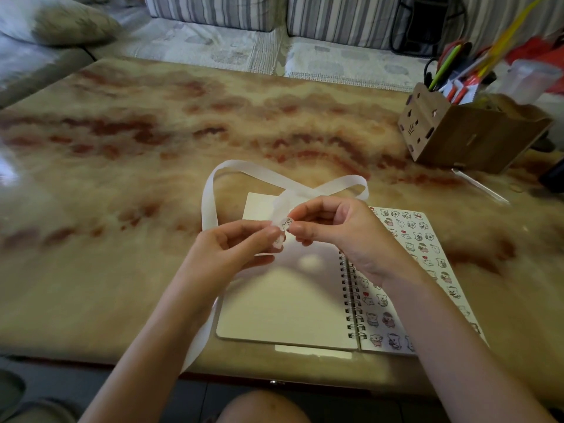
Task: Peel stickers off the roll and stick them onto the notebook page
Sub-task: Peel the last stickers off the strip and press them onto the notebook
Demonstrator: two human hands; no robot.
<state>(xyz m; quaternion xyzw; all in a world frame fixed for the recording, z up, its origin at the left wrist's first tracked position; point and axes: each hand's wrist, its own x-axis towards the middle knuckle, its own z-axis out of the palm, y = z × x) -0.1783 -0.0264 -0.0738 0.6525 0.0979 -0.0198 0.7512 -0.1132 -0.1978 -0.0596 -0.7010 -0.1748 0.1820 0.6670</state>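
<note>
My left hand (235, 250) pinches the strip (210, 190), my right hand (346, 236) a sticker (286, 223), seemingly half peeled. Next I pull it free and press it onto the page (287, 303).

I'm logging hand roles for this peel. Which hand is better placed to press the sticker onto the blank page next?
Probably the right hand: it pinches the sticker, while the left hand holds the backing strip. The blank page lies just below.
</note>
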